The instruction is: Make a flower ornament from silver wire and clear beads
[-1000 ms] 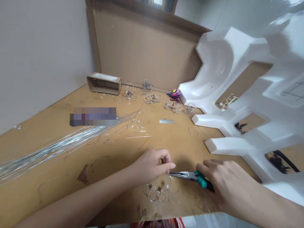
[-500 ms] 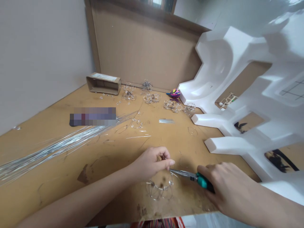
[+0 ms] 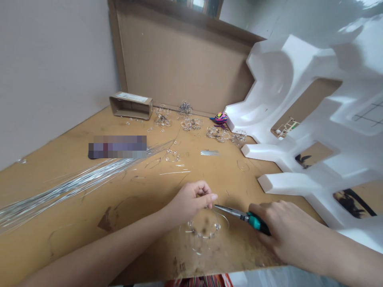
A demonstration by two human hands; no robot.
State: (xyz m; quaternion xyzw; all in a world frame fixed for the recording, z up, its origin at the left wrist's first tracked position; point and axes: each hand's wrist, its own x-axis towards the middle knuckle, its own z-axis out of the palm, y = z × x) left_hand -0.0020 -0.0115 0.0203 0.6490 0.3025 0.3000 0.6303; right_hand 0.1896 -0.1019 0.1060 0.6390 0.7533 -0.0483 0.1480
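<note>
Near the table's front, my left hand (image 3: 193, 201) is closed, thumb and fingertips pinching a beaded wire ring (image 3: 207, 236) at its upper side. The ring hangs below the fingers, with clear beads and thin wire loops bent around it. My right hand (image 3: 284, 227) is wrapped around the teal-and-black handles of long-nose pliers (image 3: 235, 212). Their tips point left and lie close to my left fingertips, beside a curved wire end. Whether the jaws grip the wire is too fine to tell.
A long bundle of straight wires (image 3: 89, 179) lies on the left. Several finished-looking wire-and-bead pieces (image 3: 191, 124) stand at the back beside an open cardboard box (image 3: 131, 107). Short cut wires (image 3: 209, 152) lie mid-table. White moulded foam (image 3: 287, 183) borders the right.
The plier tips have lifted slightly, and the beaded ring has turned and shifted a little right. My left hand has moved slightly up and left, still pinching.
</note>
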